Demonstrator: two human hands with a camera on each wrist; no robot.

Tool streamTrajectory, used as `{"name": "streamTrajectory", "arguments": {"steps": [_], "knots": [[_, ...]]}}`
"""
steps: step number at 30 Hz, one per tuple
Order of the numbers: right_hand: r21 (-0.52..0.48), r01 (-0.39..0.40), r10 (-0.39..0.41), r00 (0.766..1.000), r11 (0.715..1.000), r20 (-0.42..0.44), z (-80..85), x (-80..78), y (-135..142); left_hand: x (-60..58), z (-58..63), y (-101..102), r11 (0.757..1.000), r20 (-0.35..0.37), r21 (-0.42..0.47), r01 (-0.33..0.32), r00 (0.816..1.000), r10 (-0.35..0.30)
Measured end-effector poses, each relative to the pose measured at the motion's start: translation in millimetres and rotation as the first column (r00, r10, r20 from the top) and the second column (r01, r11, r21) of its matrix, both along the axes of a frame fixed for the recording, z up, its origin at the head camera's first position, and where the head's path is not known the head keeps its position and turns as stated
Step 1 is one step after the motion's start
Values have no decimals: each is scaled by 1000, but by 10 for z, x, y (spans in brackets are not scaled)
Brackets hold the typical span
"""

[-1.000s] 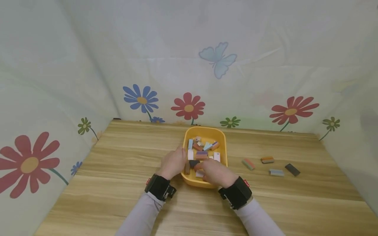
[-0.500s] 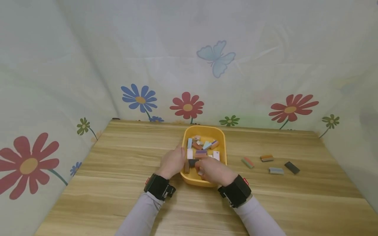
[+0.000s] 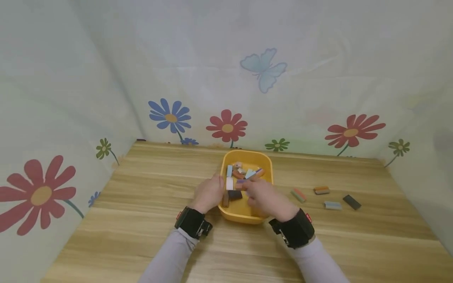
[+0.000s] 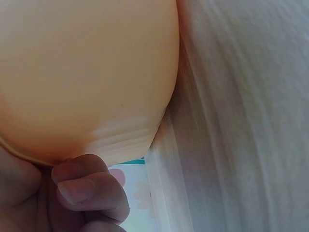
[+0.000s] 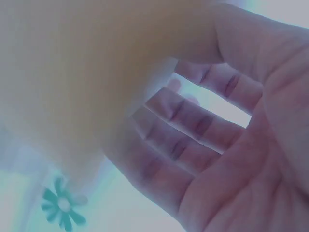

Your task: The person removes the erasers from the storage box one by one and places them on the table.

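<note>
A yellow plastic bin (image 3: 226,216) stands on the table in the head view, with several small coloured blocks inside. My left hand (image 3: 209,192) grips its left rim; curled fingers (image 4: 91,191) show against the outer wall in the left wrist view. Inside the bin, over its right half, is my right hand (image 3: 269,198). Its fingertips are at a purple and pink block (image 3: 240,184), and the thumb stands apart from them. In the right wrist view the fingers (image 5: 164,140) look relaxed, but the blurred bin wall hides their tips. Nearby lie a dark block (image 3: 234,195) and a white block (image 3: 229,183).
Right of the bin, on the wooden table (image 3: 159,169), lie a pink and green block (image 3: 299,195), an orange and brown block (image 3: 321,190), a grey-blue block (image 3: 332,205) and a black block (image 3: 352,202). Flower-printed fabric (image 3: 301,98) stands behind the table and at its sides.
My right hand has moved from the bin's near middle up and right, uncovering bare floor near the dark block. My left hand keeps its grip on the rim.
</note>
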State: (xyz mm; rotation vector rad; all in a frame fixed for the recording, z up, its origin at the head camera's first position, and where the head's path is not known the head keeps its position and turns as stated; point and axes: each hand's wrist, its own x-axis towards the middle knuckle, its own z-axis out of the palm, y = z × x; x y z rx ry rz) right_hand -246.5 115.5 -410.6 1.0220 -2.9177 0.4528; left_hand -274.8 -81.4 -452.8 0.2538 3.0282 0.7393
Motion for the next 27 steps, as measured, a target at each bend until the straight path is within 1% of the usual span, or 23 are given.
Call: {"name": "streamTrajectory", "arguments": {"steps": [3,6,8,12,16,20,23,27], "knots": [[-47,101,-99,994,994,43,172,28,155,-13,7,4,1000,-5,0,3,1000,-3],[-73,177,-172,983,982,68,281,25,322,-29,0,5,1000,-8,-1,1,1000,-1],[-76,216,-210,975,974,73,336,16,426,-28,-2,3,1000,-6,0,-2,1000,2],[-93,256,-254,966,962,39,383,-18,630,-20,-7,6,1000,0,0,-14,1000,14],[-155,266,-268,963,952,3,340,-83,841,-20,-17,12,1000,24,9,-28,999,27],[-199,264,-274,962,944,-21,265,-170,1015,-29,-24,6,999,29,17,-34,999,34],[-208,275,-284,959,939,-15,195,-228,1112,-24,-16,4,999,34,18,-30,999,29],[-194,303,-306,952,933,14,109,-294,1212,-23,-3,0,1000,37,27,-17,999,16]]}}
